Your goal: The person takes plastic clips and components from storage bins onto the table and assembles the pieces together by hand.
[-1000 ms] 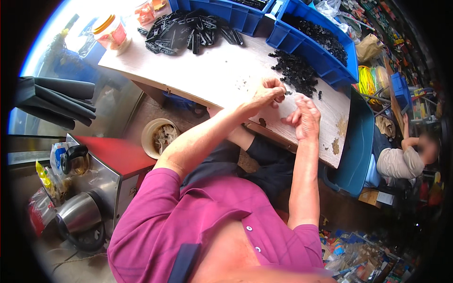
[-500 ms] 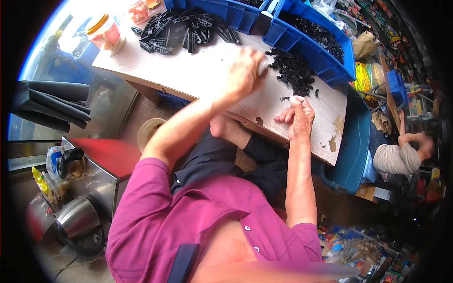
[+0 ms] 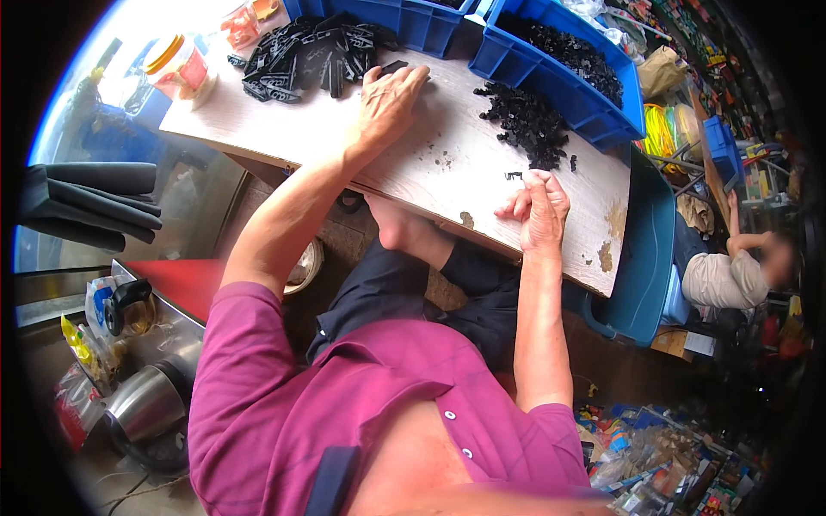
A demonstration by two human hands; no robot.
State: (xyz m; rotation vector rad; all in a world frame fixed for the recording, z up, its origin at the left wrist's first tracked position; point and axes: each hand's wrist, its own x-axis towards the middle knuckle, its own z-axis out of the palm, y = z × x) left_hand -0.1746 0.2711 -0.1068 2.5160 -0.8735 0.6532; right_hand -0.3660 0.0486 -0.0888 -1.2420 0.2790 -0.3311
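My left hand point(image 3: 389, 107) is over the table at the right edge of a heap of long black plastic parts point(image 3: 297, 56). Its fingers are curled on one long black part point(image 3: 394, 67), which shows past the fingertips. My right hand point(image 3: 540, 211) rests by the front of the table, thumb and forefinger pressed together and the other fingers folded; anything pinched there is hidden. Just left of its fingertips is a small black piece point(image 3: 514, 175); whether they touch it I cannot tell. Beyond this hand spreads a pile of small black pieces point(image 3: 529, 125).
Two blue bins point(image 3: 551, 73) point(image 3: 413, 26) with black parts stand along the table's point(image 3: 430, 172) far side. A jar with an orange lid point(image 3: 176, 69) is at the left corner. A teal tub point(image 3: 641, 258) adjoins the right edge. Another person point(image 3: 731, 275) sits farther right.
My left hand has swept left from beside the small-piece pile to the heap of long parts, its fingers now on one. The right hand keeps its pinch in nearly the same place.
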